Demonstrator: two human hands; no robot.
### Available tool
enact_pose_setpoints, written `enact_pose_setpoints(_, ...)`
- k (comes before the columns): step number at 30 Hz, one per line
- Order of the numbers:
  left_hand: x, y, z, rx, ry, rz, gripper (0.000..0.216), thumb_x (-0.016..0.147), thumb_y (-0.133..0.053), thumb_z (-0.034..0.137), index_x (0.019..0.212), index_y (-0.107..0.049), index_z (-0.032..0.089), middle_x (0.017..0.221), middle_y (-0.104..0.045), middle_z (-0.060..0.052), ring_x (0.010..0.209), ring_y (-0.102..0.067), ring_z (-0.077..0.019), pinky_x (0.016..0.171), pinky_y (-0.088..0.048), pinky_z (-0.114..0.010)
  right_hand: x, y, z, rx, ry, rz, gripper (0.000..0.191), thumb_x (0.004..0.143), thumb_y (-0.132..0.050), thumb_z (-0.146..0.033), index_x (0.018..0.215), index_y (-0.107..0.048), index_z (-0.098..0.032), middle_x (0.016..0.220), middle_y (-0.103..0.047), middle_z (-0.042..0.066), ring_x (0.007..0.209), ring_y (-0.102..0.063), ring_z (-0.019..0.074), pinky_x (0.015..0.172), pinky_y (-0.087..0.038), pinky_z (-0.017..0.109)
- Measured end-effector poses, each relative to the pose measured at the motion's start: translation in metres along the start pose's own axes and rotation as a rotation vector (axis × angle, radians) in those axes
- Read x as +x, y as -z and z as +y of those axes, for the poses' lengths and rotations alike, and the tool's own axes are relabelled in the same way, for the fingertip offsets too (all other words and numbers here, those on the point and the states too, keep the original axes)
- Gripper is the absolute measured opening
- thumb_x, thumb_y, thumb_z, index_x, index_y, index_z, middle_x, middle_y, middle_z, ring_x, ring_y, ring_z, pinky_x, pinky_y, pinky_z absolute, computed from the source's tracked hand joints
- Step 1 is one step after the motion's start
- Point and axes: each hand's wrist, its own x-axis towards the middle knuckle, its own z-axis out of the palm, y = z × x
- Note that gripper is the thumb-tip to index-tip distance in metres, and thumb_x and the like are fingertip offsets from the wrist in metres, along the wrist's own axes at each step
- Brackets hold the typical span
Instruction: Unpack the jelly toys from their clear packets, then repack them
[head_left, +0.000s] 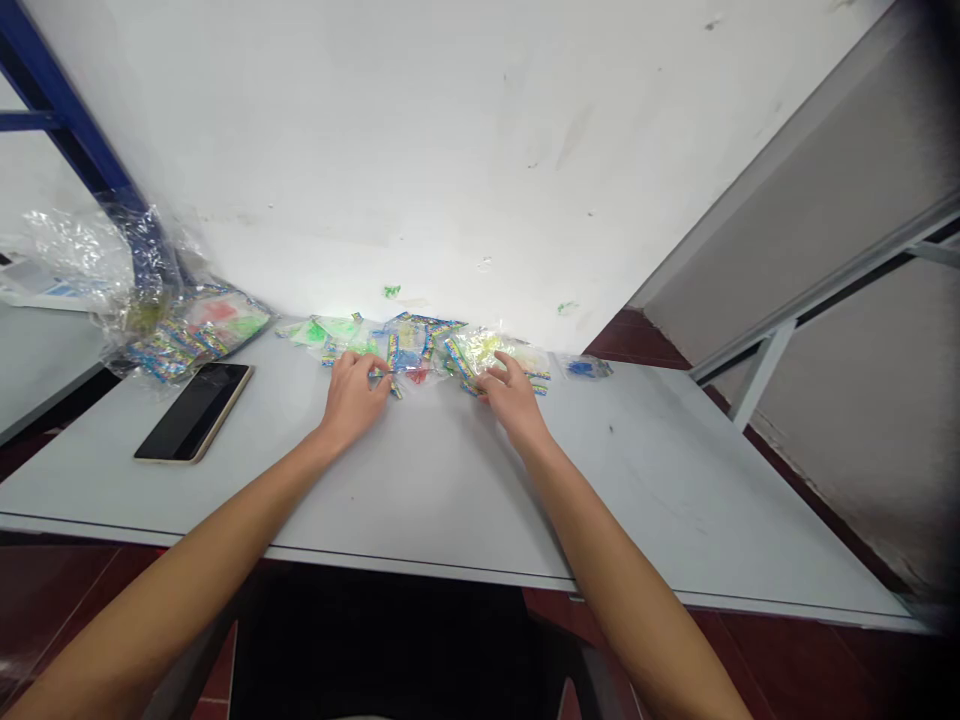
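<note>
A row of small clear plastic packets (411, 358) with blue-and-yellow printed strips lies along the wall at the back of the table. Green, blue, red and yellow contents show through them. My left hand (354, 395) is at the left part of the row, its thumb and forefinger curled close together on the edge of a packet. Further right, my right hand (516, 397) rests against a packet with yellow contents (480, 350); its fingers are bent but apart. Its fingertips partly cover that packet. One packet with blue contents (589, 367) lies apart at the right end.
At the left, a large crinkled clear bag (142, 310) holds more packets. A dark-screened phone (196, 412) lies near it on the white table (450, 490). A white wall (450, 170) rises directly behind the row. Metal frames stand at both sides.
</note>
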Motion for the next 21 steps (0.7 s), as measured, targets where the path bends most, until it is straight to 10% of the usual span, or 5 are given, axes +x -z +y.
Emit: enact_pose_setpoints(21,-0.001,-0.007,-0.013,0.381,-0.226,-0.04,0.017,0.086,-0.054,0.024,0.095,-0.067,0.02,0.145,-0.047,-0.012,0.135,-0.035,-0.036,0.106,-0.033,-0.053,-0.028,-0.013,-0.014,-0.333,0.179,-0.238,0.02,0.08,-0.052,-0.026,0.091,-0.068,-0.023,0.09,-0.069,0.002,0.079,-0.059,0.0181,0.073,-0.042,0.032)
